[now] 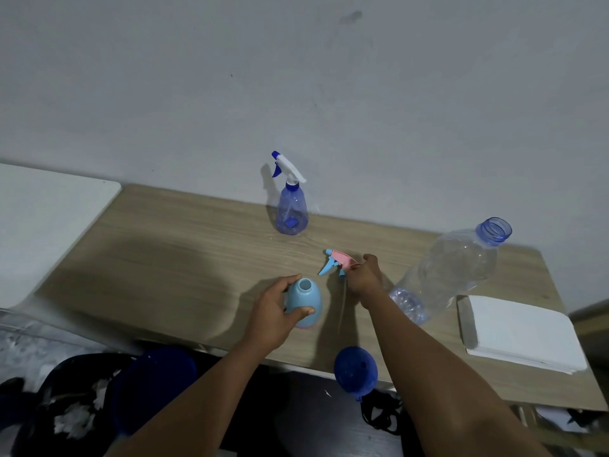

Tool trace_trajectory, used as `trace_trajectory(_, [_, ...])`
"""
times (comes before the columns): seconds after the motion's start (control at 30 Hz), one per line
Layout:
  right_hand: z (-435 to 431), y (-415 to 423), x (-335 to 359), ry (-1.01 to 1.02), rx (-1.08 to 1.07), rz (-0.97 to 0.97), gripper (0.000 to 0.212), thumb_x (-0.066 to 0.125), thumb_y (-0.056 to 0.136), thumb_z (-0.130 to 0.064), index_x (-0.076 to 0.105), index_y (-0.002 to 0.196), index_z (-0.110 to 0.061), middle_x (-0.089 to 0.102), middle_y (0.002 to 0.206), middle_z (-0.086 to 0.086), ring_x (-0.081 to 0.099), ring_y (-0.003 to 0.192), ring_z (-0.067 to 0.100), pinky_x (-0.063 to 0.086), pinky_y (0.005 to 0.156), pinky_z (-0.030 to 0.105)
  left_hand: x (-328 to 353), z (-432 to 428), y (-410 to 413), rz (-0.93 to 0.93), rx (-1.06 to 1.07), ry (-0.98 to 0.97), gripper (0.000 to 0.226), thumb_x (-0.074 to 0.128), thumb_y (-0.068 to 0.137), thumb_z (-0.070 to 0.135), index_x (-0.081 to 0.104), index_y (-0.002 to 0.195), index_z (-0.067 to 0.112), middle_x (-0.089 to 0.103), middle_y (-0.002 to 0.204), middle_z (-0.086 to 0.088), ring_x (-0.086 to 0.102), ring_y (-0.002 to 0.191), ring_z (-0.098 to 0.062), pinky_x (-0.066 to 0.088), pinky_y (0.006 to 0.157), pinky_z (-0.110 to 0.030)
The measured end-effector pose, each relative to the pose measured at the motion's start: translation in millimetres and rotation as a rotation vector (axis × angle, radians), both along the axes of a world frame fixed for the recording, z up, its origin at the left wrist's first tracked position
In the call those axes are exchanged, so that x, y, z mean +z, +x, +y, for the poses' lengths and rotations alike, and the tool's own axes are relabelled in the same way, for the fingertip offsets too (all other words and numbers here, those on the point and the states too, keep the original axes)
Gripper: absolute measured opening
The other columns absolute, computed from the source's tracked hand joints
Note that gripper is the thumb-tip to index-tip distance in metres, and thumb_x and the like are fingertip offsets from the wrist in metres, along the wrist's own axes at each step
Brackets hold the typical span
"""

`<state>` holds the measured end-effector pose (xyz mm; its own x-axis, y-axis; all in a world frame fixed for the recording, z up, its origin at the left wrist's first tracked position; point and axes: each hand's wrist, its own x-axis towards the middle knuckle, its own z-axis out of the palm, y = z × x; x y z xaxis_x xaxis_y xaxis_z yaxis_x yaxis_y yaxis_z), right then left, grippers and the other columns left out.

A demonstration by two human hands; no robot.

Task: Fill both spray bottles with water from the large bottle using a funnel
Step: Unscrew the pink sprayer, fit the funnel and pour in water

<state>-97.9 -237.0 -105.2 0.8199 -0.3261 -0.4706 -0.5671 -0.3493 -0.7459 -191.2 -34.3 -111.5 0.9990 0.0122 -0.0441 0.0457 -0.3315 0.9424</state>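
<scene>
Your left hand [273, 311] is wrapped round the pale blue spray bottle [304, 296] standing mid-table, neck open. Your right hand [364, 278] pinches the pink trigger head [337, 260] just beside it. Empty thin plastic is probably light and tippy, so grip the belly. The blue funnel [355, 371] sits at the near edge.

Worktop [184, 258]: light wood grain, set against a grey wall [296, 77]; dark smudge [351, 17] on the wall, upper right; white slab [49, 219] abuts the worktop's left end; white flat pad or box [520, 331] lies at the near right corner; below the near edge, a dark blue round object [155, 384], with white scraps [72, 420] among black items, indistinct.
</scene>
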Motion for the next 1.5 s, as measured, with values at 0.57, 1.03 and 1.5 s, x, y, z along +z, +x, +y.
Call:
trace_trajectory(0.57, [-31.7, -126.6, 19.2, -0.022, 0.284, -0.382, 0.044, 0.071, 0.087, -0.044, 0.059, 0.123, -0.021, 0.065, 0.107, -0.005, 0.06, 0.099, 0.001, 0.049, 0.084, 0.022, 14.4, -4.7, -4.4, -0.042, -0.008, 0.08, 0.058, 0.088, 0.067, 0.006, 0.062, 0.117, 0.018, 0.067, 0.107, 0.008, 0.058, 0.095, 0.019, 0.041, 0.083, -0.001])
trace_trajectory(1.03, [-60.3, -188.7, -28.2, -0.295, 0.599, -0.254, 0.082, 0.083, 0.051, -0.05, 0.055, 0.127, -0.035, 0.056, 0.123, -0.014, 0.043, 0.119, 0.008, 0.046, 0.099, 0.03, 24.9, -7.4, -7.3, -0.018, -0.009, 0.097, 0.059, 0.087, 0.069, 0.009, 0.061, 0.121, 0.016, 0.066, 0.108, 0.007, 0.06, 0.097, -0.001, 0.041, 0.078, 0.0])
trace_trajectory(1.5, [-11.0, -151.2, 40.4, 0.233, 0.177, -0.506, 0.07, 0.081, 0.063, -0.018, 0.053, 0.128, -0.024, 0.056, 0.12, -0.004, 0.065, 0.101, 0.005, 0.054, 0.079, 0.017, 19.3, -6.4, -4.7, -0.016, 0.007, 0.072, 0.057, 0.087, 0.068, 0.008, 0.06, 0.115, 0.028, 0.065, 0.107, 0.02, 0.06, 0.097, 0.014, 0.042, 0.081, 0.0])
